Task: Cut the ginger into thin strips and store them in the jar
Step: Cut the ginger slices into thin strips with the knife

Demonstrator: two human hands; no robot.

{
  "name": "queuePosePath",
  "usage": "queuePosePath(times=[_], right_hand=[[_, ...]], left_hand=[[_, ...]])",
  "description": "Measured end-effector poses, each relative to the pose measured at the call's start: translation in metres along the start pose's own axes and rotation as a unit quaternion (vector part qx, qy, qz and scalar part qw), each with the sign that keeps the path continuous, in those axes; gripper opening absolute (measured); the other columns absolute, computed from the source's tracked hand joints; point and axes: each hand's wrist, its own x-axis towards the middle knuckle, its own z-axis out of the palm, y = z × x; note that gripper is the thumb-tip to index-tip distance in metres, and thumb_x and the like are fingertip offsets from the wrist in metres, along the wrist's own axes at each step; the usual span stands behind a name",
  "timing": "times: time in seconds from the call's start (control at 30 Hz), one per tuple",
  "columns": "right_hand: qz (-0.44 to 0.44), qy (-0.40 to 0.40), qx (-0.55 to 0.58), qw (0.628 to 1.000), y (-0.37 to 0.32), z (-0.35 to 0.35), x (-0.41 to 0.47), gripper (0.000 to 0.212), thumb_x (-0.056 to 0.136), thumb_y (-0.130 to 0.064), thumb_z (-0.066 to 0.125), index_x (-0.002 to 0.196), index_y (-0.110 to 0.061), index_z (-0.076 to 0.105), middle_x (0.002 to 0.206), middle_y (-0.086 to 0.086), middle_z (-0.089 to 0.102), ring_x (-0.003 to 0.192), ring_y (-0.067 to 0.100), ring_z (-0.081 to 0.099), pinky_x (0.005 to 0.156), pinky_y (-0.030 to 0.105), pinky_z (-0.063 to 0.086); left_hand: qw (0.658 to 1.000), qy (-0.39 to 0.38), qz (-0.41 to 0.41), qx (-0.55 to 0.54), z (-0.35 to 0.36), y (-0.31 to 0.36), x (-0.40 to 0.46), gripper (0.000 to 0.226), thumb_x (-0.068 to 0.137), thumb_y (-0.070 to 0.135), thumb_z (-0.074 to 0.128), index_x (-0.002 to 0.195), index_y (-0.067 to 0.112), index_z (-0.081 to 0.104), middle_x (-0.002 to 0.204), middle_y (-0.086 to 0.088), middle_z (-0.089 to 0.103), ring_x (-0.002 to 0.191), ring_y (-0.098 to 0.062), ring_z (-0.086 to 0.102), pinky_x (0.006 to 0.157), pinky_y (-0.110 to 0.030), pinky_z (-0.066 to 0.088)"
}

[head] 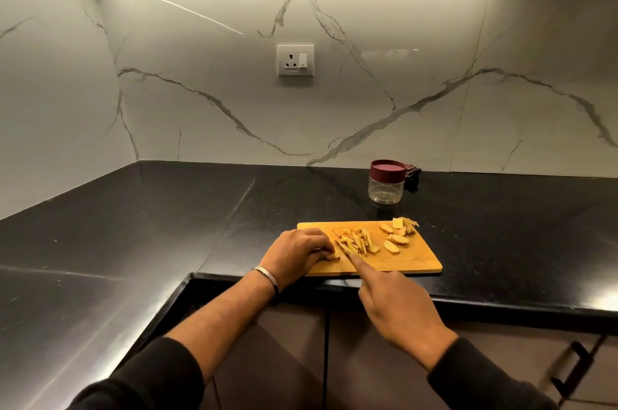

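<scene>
White marble-veined wall [368, 91] with a socket [295, 60] backs a black L-shaped counter [133, 225]. Wooden cutting board [401, 259] sits at the counter's front edge. Clear jar [386, 187], maroon lid on, stands behind the board, well apart from both hands. Left hand [296, 254], fingers curled, pins a small ginger piece [334, 257] at the board's left end. Right hand [398, 306] grips a knife, forefinger laid along it; the blade [343, 247] is barely visible, just beside the left fingertips. Cut ginger strips [357, 239] lie immediately right of the blade; uncut ginger slices [396, 237] lie farther right.
</scene>
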Motion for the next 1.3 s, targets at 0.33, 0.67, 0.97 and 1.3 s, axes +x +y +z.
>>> queuePosePath(times=[0.33,0.67,0.97,1.3], right_hand=[[-0.008,-0.038,0.007,0.999,-0.009,0.004,0.037,0.054,0.107,-0.034,0.037,0.158,-0.037,0.020,0.092,-0.006,0.053,0.082,0.012,0.051,0.069,0.027,0.039],[-0.008,-0.081,0.030,0.996,-0.007,0.004,0.053,0.051,0.108,-0.033,0.035,0.157,-0.035,0.024,0.100,-0.007,0.056,0.088,0.009,0.052,0.075,0.025,0.043],[-0.007,-0.084,0.049,0.995,-0.005,0.007,0.044,0.055,0.106,-0.029,0.037,0.159,-0.034,0.020,0.102,-0.005,0.057,0.087,0.010,0.052,0.072,0.025,0.039],[-0.028,-0.029,-0.099,0.994,-0.002,0.003,-0.007,0.061,0.108,-0.029,0.034,0.160,-0.037,0.003,0.090,-0.004,0.049,0.082,0.016,0.051,0.072,0.031,0.040]], left_hand=[[1.000,0.018,-0.003,-0.001,-0.001,0.002,-0.002,0.010,0.089,0.028,0.071,0.096,0.024,0.077,0.096,0.006,0.073,0.083,-0.009,0.069,0.074,-0.029,0.059],[1.000,0.020,-0.012,0.002,-0.001,0.004,-0.001,0.009,0.087,0.024,0.073,0.094,0.020,0.078,0.097,0.004,0.074,0.085,-0.010,0.069,0.077,-0.031,0.060],[0.999,0.022,-0.037,0.002,0.000,0.003,0.000,0.014,0.088,0.029,0.071,0.095,0.019,0.078,0.096,0.002,0.074,0.084,-0.012,0.070,0.079,-0.030,0.059],[0.999,0.024,-0.040,-0.008,0.000,0.003,-0.001,0.010,0.087,0.025,0.073,0.092,0.017,0.077,0.093,0.002,0.074,0.080,-0.011,0.069,0.076,-0.025,0.058]])
